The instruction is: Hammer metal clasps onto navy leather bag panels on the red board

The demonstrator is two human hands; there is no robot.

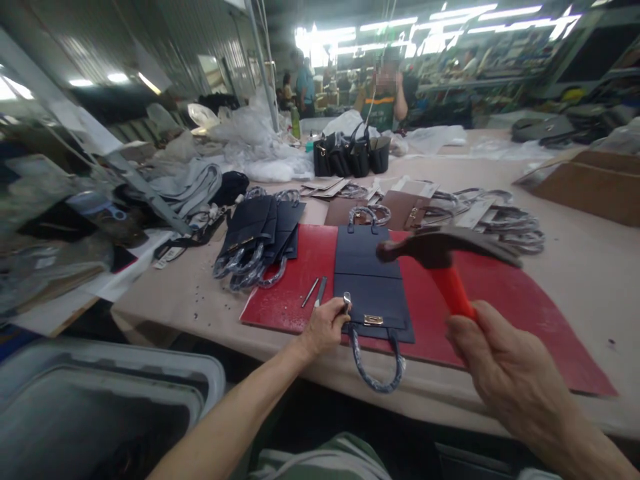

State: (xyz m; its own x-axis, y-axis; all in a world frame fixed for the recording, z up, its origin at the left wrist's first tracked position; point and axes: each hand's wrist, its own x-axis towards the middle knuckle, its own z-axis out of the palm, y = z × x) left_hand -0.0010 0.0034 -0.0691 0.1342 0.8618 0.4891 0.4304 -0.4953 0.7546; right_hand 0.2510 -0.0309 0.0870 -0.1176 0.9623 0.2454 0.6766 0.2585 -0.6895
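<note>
My right hand [500,360] grips the red handle of a claw hammer [437,248], raised above the table. My left hand [326,325] pinches a short metal punch [347,301] upright on a dark navy bag panel [367,287], near its left edge. The panel lies flat, with a gold clasp plate [373,320] close to the near end. One plastic-wrapped handle [377,385] hangs toward me over the table edge; another handle [363,212] is at the far end. A red board [295,267] lies beneath the panel.
Two slim metal tools [315,293] lie on the board's left. Stacked navy bag panels [255,230] are to the left, brown panels [395,208] behind. Black bags [350,155] stand farther back, near a co-worker [385,100]. A cardboard box [590,187] is at right, a plastic bin [210,370] at lower left.
</note>
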